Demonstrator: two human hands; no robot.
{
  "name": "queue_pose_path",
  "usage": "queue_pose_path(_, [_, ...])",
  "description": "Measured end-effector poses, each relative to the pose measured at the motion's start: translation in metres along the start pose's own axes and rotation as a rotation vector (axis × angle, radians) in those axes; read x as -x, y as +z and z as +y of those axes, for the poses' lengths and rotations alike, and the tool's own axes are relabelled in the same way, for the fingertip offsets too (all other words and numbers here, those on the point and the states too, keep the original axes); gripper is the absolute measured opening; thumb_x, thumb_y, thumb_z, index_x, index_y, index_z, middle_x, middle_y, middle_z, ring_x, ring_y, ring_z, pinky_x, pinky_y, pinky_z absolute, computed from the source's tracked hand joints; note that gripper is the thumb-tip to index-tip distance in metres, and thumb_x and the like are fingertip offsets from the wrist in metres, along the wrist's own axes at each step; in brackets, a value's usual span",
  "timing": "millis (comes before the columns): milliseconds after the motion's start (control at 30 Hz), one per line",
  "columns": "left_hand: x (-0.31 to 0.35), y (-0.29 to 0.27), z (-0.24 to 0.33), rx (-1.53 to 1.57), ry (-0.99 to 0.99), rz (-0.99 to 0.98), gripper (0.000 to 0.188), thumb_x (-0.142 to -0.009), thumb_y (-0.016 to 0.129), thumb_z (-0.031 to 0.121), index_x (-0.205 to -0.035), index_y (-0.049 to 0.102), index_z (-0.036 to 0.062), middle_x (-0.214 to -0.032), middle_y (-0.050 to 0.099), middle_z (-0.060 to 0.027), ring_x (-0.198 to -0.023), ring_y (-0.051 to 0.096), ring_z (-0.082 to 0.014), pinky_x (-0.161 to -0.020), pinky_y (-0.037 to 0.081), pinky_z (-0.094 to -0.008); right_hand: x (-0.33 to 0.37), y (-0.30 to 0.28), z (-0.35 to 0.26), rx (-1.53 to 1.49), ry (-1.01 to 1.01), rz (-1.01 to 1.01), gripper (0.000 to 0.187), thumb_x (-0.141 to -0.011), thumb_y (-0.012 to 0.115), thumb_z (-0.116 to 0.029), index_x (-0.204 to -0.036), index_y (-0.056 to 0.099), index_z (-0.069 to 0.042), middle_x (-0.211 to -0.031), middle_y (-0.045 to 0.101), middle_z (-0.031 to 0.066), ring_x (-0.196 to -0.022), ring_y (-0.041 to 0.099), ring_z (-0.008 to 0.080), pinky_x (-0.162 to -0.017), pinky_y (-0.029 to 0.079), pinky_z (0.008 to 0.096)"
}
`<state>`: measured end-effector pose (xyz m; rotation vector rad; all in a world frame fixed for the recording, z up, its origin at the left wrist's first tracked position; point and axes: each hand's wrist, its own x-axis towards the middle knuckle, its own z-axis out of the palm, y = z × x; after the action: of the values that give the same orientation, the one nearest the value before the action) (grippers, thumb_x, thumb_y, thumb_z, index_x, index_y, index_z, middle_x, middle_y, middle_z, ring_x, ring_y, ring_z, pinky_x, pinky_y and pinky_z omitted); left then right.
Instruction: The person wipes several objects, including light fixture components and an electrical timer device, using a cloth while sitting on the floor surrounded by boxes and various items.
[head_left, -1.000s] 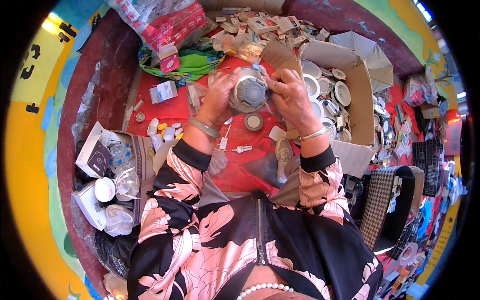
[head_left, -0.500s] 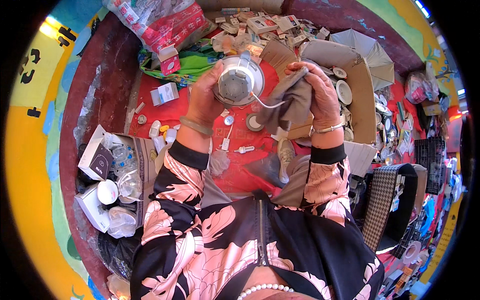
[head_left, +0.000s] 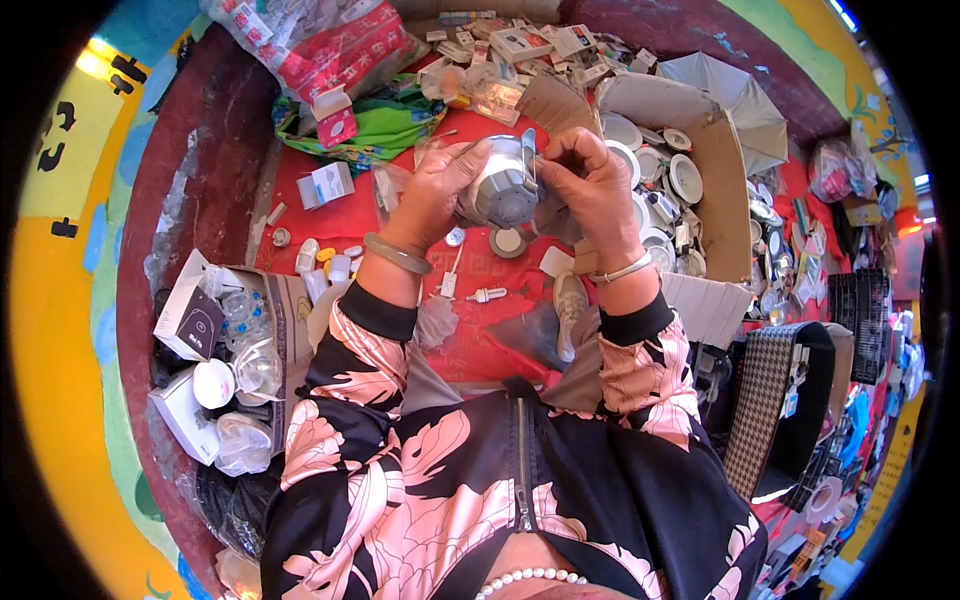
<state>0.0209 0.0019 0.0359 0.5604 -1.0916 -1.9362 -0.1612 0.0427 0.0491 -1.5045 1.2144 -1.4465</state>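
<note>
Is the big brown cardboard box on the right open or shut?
Open: the brown cardboard box has its flaps spread, and round white fittings show inside it.

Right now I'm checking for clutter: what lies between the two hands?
In the head view, only the grey lamp fitting, held by left hand and right hand.

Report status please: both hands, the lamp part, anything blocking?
Left hand grips grey lamp part. Right hand pinches its top edge. Nothing between them; red cloth below crowded with small parts.
</note>
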Motion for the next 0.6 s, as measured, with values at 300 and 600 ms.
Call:
queue_pose_path(300, [-0.002, -0.005, 0.001, -0.126, 0.057, -0.012, 0.032, -0.092, 0.048, 0.025, -0.105, 0.057, -0.0037, -0.092, 0.063, -0.0085, -0.075, 0.061, -0.0126, -0.067, 0.05, -0.0244, 0.007, 0.009, -0.015, -0.372, 0.101, 0.107, 0.012, -0.077, 0.062, 0.005, -0.087, 0.058, -0.001, -0.08, 0.06, -0.0001, -0.072, 0.056, 0.0057, -0.065, 0.046, 0.0184])
queue_pose_path(600, [-0.003, -0.004, 0.009, 0.034, 0.004, 0.06, 0.033, -0.093, 0.044, 0.023, -0.107, 0.057, -0.0035, -0.094, 0.063, -0.0097, -0.078, 0.061, -0.0139, -0.071, 0.05, -0.0259, 0.016, 0.031, 0.009, -0.227, -0.107, 0.056, 0.048, -0.08, 0.05, 0.011, -0.126, 0.046, -0.002, -0.094, 0.061, 0.0028, -0.096, 0.057, 0.0123, -0.084, 0.045, 0.0241])
